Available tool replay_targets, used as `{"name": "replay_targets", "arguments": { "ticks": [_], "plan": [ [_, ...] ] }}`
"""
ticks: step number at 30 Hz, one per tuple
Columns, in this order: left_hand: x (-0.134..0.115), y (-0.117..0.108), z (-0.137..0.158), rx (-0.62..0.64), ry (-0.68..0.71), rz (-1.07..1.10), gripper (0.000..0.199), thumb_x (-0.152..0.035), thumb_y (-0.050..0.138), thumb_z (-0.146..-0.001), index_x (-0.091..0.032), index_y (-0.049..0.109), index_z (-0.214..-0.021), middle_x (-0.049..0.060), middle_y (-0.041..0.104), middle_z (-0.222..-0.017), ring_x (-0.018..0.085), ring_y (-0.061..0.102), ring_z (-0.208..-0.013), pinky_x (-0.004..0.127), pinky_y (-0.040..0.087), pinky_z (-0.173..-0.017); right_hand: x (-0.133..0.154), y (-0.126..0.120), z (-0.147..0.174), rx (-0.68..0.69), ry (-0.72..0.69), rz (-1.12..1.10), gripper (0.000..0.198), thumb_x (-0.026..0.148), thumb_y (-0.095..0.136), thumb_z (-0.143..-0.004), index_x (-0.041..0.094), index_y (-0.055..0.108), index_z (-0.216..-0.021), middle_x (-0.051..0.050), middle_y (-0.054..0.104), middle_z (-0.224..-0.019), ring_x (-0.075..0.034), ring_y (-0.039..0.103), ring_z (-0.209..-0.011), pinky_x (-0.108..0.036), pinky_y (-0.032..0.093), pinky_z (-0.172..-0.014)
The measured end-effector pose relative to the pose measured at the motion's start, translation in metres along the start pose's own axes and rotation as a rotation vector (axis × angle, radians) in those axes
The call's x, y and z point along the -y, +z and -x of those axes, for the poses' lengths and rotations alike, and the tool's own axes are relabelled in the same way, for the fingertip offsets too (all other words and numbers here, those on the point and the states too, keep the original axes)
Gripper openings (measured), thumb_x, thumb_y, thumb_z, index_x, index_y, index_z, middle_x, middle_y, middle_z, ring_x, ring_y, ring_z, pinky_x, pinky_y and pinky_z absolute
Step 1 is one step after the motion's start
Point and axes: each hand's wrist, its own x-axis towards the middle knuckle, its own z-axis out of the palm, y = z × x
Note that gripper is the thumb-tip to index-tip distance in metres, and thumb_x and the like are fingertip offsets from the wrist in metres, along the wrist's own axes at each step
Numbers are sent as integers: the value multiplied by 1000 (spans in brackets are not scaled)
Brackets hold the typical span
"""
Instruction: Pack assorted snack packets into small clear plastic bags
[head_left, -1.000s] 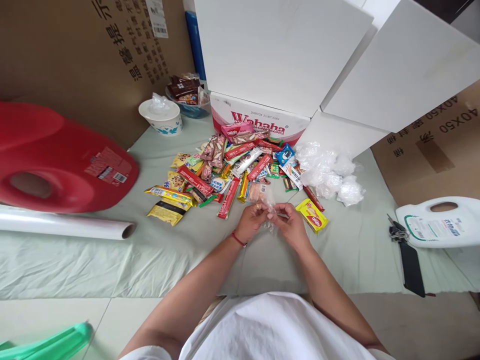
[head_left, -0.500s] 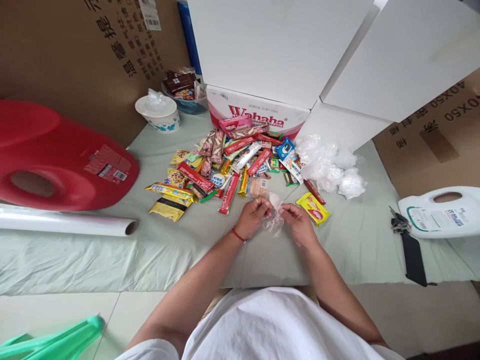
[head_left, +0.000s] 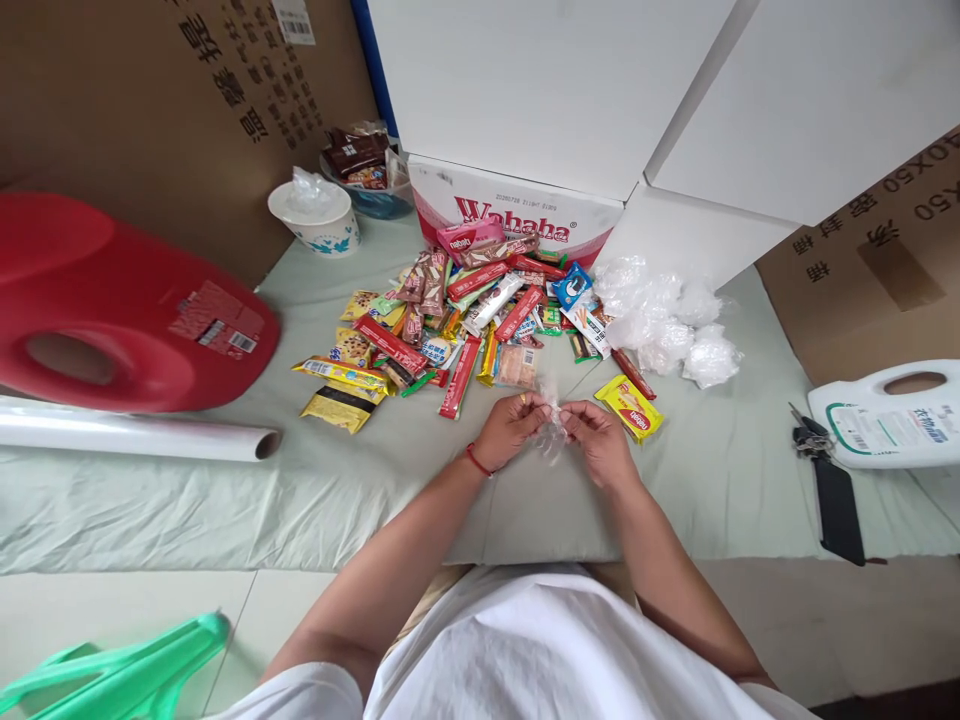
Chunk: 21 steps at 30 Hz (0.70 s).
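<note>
A crumpled clear plastic bag [head_left: 553, 440] is pinched between my two hands, just above the cloth near the front of the table. My left hand [head_left: 511, 428], with a red cord at the wrist, grips its left side with thumb and fingers. On the other side my right hand [head_left: 596, 438] pinches it too, the fingertips almost meeting. Right beyond the hands lies a heap of wrapped snacks [head_left: 465, 320]. A yellow snack packet [head_left: 630, 408] rests beside my right hand. Several crumpled clear plastic bags [head_left: 667, 315] are bunched to the right of the heap.
On the left stand a red jug [head_left: 150, 350], a white film roll [head_left: 135, 430], a paper cup [head_left: 319, 235] and a bowl of snacks [head_left: 382, 195]. A white bottle [head_left: 892, 425], keys [head_left: 810, 437] and a black phone [head_left: 838, 510] lie right. A Wahaha box [head_left: 517, 200] stands behind.
My hands have drawn closer together, and the plastic bag between them is gathered tighter. The camera view has shifted slightly.
</note>
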Motion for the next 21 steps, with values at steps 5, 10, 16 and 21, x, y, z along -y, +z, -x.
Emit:
{"name": "replay_targets", "arguments": {
  "ticks": [5,10,16,21],
  "plan": [
    [0,-4,-2,-28,-36,116,43,-57,80,-79,-17,63,-78,-3,60,-69,9,46,-57,24,36,-56,11,-15,-3,-51,66,-182,35,45,93,-63,22,75,-81,3,61,-70,-10,49,-62,-24,43,-57],
    [-7,-9,-2,-51,-44,353,44,-54,86,-74,-19,60,-79,-3,60,-73,9,50,-63,24,40,-61,25,-44,-2,-182,114,-386,37,34,97,-58,22,70,-80,4,58,-74,-9,50,-62,-20,42,-51],
    [-10,-11,1,38,-116,457,42,-46,91,-72,-18,61,-82,-3,58,-76,11,57,-70,27,47,-72,22,-71,3,-105,227,-360,41,33,96,-58,22,66,-83,6,54,-69,-6,39,-54,-17,30,-45],
    [-7,-9,-1,68,-64,358,41,-49,88,-76,-17,62,-79,-2,59,-76,11,56,-71,27,47,-72,17,-67,5,-489,-156,76,38,52,82,-76,20,65,-85,2,59,-73,-10,44,-59,-23,37,-52]
  ]
}}
